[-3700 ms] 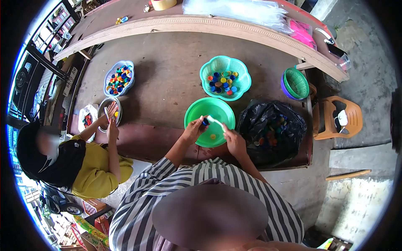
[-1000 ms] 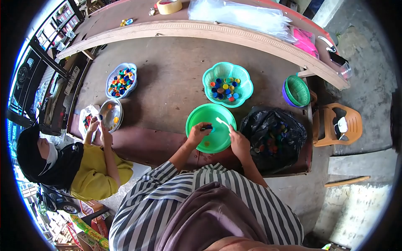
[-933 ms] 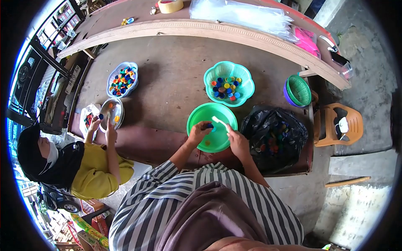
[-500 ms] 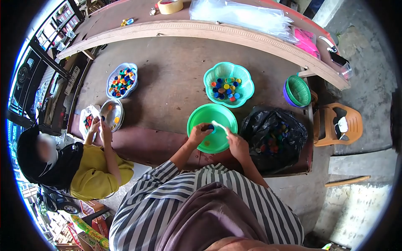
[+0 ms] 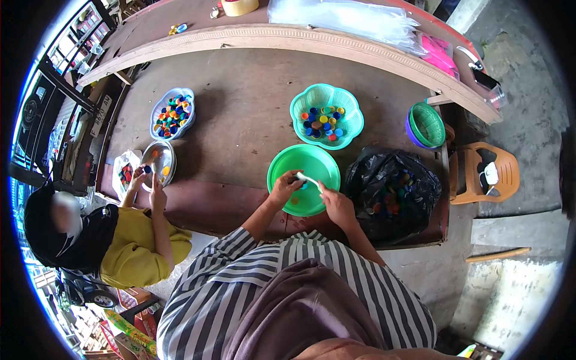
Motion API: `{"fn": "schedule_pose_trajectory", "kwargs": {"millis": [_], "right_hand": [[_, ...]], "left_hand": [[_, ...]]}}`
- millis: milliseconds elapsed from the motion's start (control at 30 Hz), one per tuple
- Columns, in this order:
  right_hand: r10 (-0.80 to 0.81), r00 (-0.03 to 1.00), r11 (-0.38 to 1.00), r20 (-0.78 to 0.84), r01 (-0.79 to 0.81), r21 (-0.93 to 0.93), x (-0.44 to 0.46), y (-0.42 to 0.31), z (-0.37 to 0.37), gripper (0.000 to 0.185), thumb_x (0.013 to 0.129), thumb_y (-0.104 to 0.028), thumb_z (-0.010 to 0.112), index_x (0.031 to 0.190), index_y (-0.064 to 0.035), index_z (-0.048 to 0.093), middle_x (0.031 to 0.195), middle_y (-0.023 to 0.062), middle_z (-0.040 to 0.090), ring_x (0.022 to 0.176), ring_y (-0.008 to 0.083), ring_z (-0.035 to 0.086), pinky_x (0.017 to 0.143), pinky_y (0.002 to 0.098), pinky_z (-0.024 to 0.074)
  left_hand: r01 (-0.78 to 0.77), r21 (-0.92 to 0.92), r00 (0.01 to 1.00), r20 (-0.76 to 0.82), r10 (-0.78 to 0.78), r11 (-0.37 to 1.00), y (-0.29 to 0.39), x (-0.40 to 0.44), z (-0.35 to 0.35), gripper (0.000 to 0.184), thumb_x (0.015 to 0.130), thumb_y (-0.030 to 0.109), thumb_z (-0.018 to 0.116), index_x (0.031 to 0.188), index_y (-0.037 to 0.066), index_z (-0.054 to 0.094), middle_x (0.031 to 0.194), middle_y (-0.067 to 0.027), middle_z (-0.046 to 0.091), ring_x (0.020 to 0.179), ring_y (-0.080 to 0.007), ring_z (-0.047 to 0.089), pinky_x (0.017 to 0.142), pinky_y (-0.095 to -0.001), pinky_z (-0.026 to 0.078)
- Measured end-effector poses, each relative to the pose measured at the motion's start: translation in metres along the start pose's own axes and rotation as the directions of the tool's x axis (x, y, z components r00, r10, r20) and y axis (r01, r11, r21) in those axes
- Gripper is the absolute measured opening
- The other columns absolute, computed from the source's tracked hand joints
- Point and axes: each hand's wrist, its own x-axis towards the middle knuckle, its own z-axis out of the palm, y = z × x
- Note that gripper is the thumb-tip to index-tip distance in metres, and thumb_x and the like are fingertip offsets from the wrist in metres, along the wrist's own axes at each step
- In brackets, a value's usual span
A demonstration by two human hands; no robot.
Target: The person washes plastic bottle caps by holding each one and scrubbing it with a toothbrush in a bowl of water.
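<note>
My left hand [image 5: 284, 188] is closed in a pinch over a round green basin [image 5: 332, 169]. A bottle cap, dark blue in the earlier view, sits in its fingertips, now mostly hidden. In my right hand [image 5: 338, 205], closed around it, is a slim white tool [image 5: 310, 180], brush-like in shape. Its far end touches or nearly touches the fingertips of my left hand. An orange cap [image 5: 294, 201] lies low in the basin. Beyond the basin stands a turquoise scalloped basket [image 5: 357, 114] holding several coloured caps. Right of the basin, a black plastic bag [image 5: 420, 210] lies open with many caps inside.
At left, a person [image 5: 135, 246] handles a cap beside a metal bowl [image 5: 171, 171], a white bag [image 5: 119, 161] and a blue basket [image 5: 191, 120] of caps. Nested baskets [image 5: 427, 125] stand at the right edge. A wooden shelf rail [image 5: 288, 41] crosses the back.
The white tool's tip has moved left, onto or close to the cap at my left fingertips. My left hand has turned slightly. The other person's hands have shifted a little apart.
</note>
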Motion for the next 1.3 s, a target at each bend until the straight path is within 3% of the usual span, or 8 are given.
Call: {"fn": "schedule_pose_trajectory", "kwargs": {"millis": [100, 167, 467, 600, 700, 800, 1233, 1300], "right_hand": [[0.146, 0.989, 0.984, -0.013, -0.147, -0.103, 0.002, 0.008, -0.004, 0.042, 0.089, -0.016, 0.05, 0.131, -0.0185, 0.047, 0.089, 0.0117, 0.062, 0.08, 0.032, 0.061, 0.066, 0.0426, 0.047], [0.175, 0.982, 0.985, -0.078, -0.174, 0.02, 0.001, 0.013, -0.001, 0.042, 0.089, -0.016, 0.05, 0.131, -0.0167, 0.047, 0.091, 0.0131, 0.062, 0.084, 0.0334, 0.06, 0.069, 0.0437, 0.0462], [0.066, 0.997, 0.953, -0.051, -0.048, 0.298, -0.017, 0.006, 0.016, 0.047, 0.089, -0.006, 0.047, 0.134, -0.0024, 0.039, 0.097, 0.024, 0.056, 0.087, 0.0392, 0.056, 0.075, 0.0416, 0.0452], [0.001, 0.999, 0.978, 0.053, -0.012, 0.208, -0.027, -0.006, 0.017, 0.048, 0.089, -0.008, 0.047, 0.135, -0.0008, 0.036, 0.1, 0.0243, 0.056, 0.09, 0.0393, 0.056, 0.076, 0.0426, 0.0451], [0.121, 0.992, 0.974, -0.022, -0.114, 0.198, -0.025, -0.005, 0.014, 0.049, 0.089, -0.008, 0.048, 0.136, -0.001, 0.036, 0.099, 0.0245, 0.056, 0.09, 0.0396, 0.056, 0.076, 0.0431, 0.045], [0.002, 1.0, 0.97, 0.025, -0.008, 0.244, -0.029, -0.01, 0.013, 0.049, 0.089, -0.008, 0.048, 0.135, -0.0014, 0.036, 0.098, 0.0242, 0.056, 0.09, 0.0391, 0.057, 0.076, 0.0433, 0.0452], [0.039, 0.999, 0.99, -0.027, -0.035, 0.137, -0.02, -0.001, 0.007, 0.044, 0.086, -0.008, 0.053, 0.13, -0.006, 0.047, 0.089, 0.0219, 0.059, 0.081, 0.038, 0.058, 0.069, 0.0408, 0.046], [0.029, 0.999, 0.979, 0.016, -0.031, 0.201, -0.016, -0.008, 0.01, 0.041, 0.089, -0.014, 0.05, 0.129, -0.007, 0.047, 0.097, 0.0221, 0.059, 0.087, 0.0393, 0.058, 0.072, 0.0442, 0.0464]], "left_hand": [[0.041, -0.255, 0.999, -0.002, -0.043, 0.966, -0.003, 0.001, 0.005, 0.029, 0.089, 0.01, 0.058, 0.116, 0.004, 0.055, 0.094, -0.0026, 0.06, 0.087, -0.0095, 0.057, 0.077, -0.0226, 0.046], [0.065, -0.397, 0.998, 0.009, -0.067, 0.915, -0.001, -0.002, 0.007, 0.027, 0.089, 0.013, 0.059, 0.115, 0.005, 0.055, 0.098, -0.0025, 0.059, 0.09, -0.0095, 0.056, 0.081, -0.0231, 0.046], [0.137, -0.586, 0.991, 0.089, -0.104, 0.799, 0.005, -0.002, 0.008, 0.025, 0.095, 0.025, 0.05, 0.111, 0.005, 0.052, 0.107, -0.0101, 0.059, 0.098, -0.0171, 0.058, 0.089, -0.0288, 0.048], [0.166, -0.61, 0.984, 0.15, -0.093, 0.775, -0.002, -0.001, 0.008, 0.033, 0.096, 0.032, 0.045, 0.113, 0.005, 0.049, 0.111, -0.0126, 0.059, 0.1, -0.0178, 0.058, 0.089, -0.0297, 0.048], [0.169, -0.548, 0.985, 0.126, -0.119, 0.819, 0.002, -0.004, 0.013, 0.033, 0.097, 0.034, 0.044, 0.113, 0.005, 0.047, 0.116, -0.0148, 0.058, 0.099, -0.0179, 0.059, 0.086, -0.0301, 0.048], [0.157, -0.566, 0.983, 0.168, -0.074, 0.809, 0.004, -0.007, 0.015, 0.038, 0.096, 0.036, 0.043, 0.115, 0.004, 0.045, 0.115, -0.0132, 0.058, 0.1, -0.0192, 0.059, 0.087, -0.0315, 0.048], [0.163, -0.547, 0.982, 0.17, -0.082, 0.821, -0.005, -0.005, 0.019, 0.04, 0.099, 0.033, 0.037, 0.124, 0.003, 0.043, 0.12, -0.013, 0.055, 0.108, -0.0216, 0.056, 0.095, -0.0351, 0.043], [0.127, -0.595, 0.991, 0.11, -0.076, 0.793, -0.001, -0.006, 0.017, 0.035, 0.098, 0.033, 0.041, 0.118, 0.005, 0.045, 0.114, -0.0125, 0.058, 0.101, -0.0184, 0.058, 0.087, -0.0323, 0.048]]}}
